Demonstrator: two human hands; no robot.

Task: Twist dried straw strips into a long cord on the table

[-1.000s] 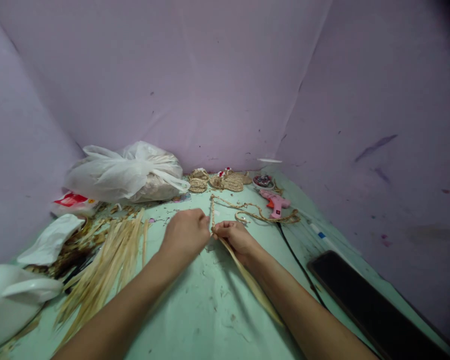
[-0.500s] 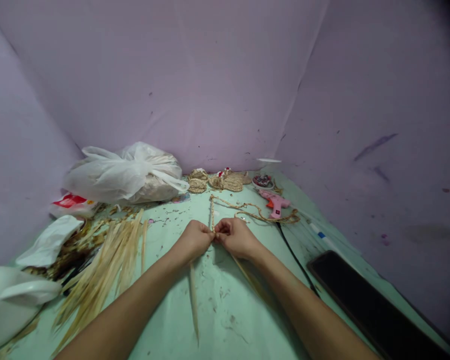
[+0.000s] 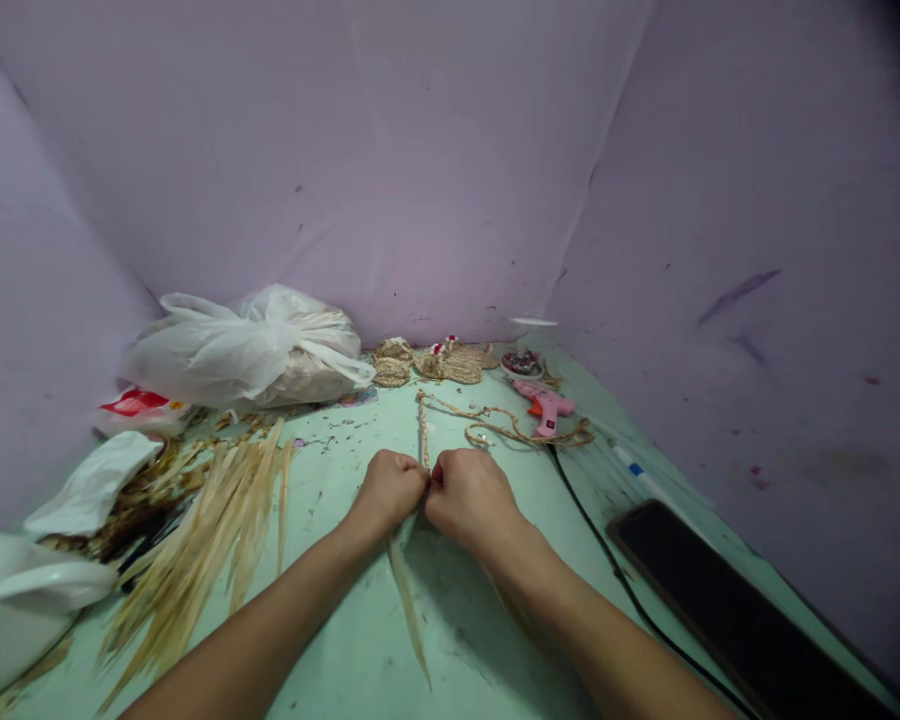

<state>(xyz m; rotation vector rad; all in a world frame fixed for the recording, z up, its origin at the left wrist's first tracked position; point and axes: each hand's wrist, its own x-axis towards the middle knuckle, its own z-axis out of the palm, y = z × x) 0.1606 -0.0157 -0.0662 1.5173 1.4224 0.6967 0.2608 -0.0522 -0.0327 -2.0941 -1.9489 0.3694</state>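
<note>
A thin straw braid (image 3: 424, 432) runs from my fingers away toward the back, then bends right into a loose, tangled length on the green tabletop (image 3: 345, 560). My left hand (image 3: 394, 484) is closed, pinching the near end of the braid. Right beside it, my right hand (image 3: 471, 498) is closed too, knuckles up, gripping the braid's end strands; its fingertips are mostly hidden. A loose flat straw strip (image 3: 411, 610) hangs below my left hand toward me. Another strip shows partly under my right wrist.
Straw strips (image 3: 195, 560) lie at left by a white jug (image 3: 22, 610) and a white plastic bag (image 3: 255, 345). Small woven straw pieces (image 3: 457, 362) sit at the back. A pink glue gun (image 3: 546, 405), its black cord (image 3: 592, 520) and a dark flat slab (image 3: 735, 600) lie at right.
My right hand has turned knuckles up and closed more over the braid's end. The hanging strip below my left hand has swung right.
</note>
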